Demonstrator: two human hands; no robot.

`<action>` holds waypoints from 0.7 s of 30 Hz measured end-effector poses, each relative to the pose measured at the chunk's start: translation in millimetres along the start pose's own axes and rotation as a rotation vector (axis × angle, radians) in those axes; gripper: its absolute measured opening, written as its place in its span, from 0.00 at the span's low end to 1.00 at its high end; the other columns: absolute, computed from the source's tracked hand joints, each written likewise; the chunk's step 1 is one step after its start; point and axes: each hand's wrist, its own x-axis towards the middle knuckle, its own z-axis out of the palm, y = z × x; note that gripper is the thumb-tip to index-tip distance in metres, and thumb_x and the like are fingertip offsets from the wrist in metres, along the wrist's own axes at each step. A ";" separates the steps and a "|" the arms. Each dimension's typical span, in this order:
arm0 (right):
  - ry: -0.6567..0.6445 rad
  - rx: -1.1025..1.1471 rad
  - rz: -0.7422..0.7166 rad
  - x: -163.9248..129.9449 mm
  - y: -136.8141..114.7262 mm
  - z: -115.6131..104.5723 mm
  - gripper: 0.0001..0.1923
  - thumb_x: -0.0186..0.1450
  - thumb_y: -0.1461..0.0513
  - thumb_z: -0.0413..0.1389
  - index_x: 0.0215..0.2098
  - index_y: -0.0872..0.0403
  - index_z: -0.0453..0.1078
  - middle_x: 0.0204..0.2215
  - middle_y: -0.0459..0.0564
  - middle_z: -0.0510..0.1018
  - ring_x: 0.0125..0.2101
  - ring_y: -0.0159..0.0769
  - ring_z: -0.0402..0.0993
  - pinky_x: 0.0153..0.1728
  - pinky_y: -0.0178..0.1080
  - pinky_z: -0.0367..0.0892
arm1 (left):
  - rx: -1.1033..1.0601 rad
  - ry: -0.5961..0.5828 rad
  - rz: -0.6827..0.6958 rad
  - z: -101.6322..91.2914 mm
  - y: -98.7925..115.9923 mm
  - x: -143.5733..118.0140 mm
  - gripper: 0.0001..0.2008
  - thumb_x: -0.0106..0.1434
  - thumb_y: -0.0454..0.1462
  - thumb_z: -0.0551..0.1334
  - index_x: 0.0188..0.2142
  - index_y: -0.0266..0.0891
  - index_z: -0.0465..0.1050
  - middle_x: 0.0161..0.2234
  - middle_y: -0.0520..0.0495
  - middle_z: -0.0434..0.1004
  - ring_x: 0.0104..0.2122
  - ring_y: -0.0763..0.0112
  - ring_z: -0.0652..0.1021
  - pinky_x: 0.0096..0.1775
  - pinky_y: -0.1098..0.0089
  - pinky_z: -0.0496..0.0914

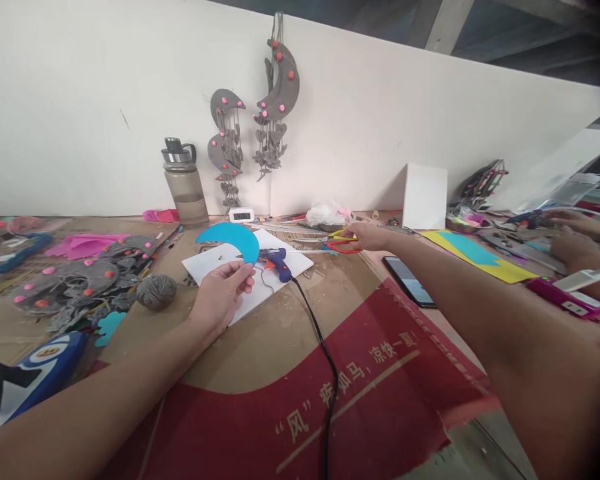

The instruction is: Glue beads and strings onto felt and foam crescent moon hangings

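Observation:
My left hand pinches the lower tip of a bright blue crescent cutout between thumb and fingers. The cutout is held up in front of a white sheet and partly covers it. Beside it on the sheet rests a dark blue glue gun, a pale stick at its back and a black cord running toward me. Farther right, my right hand is stretched out, fingers closed on the yellow and red handles of scissors. Their blades point left; the fingertips are partly hidden.
Grey crescent hangings are on the white wall. A water bottle and small clock stand at the back. Left lie a yarn ball and more grey crescents; right, a phone and another person's hands.

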 end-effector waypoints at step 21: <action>0.491 0.294 0.692 -83.8 36.4 1.9 0.17 0.64 0.55 0.53 0.46 0.55 0.74 0.41 0.54 0.80 0.41 0.41 0.75 0.40 0.39 0.66 | 0.033 0.014 -0.005 2.6 1.1 -1.1 0.18 0.42 0.42 0.75 0.27 0.34 0.73 0.24 0.51 0.72 0.22 0.79 0.68 0.24 0.76 0.63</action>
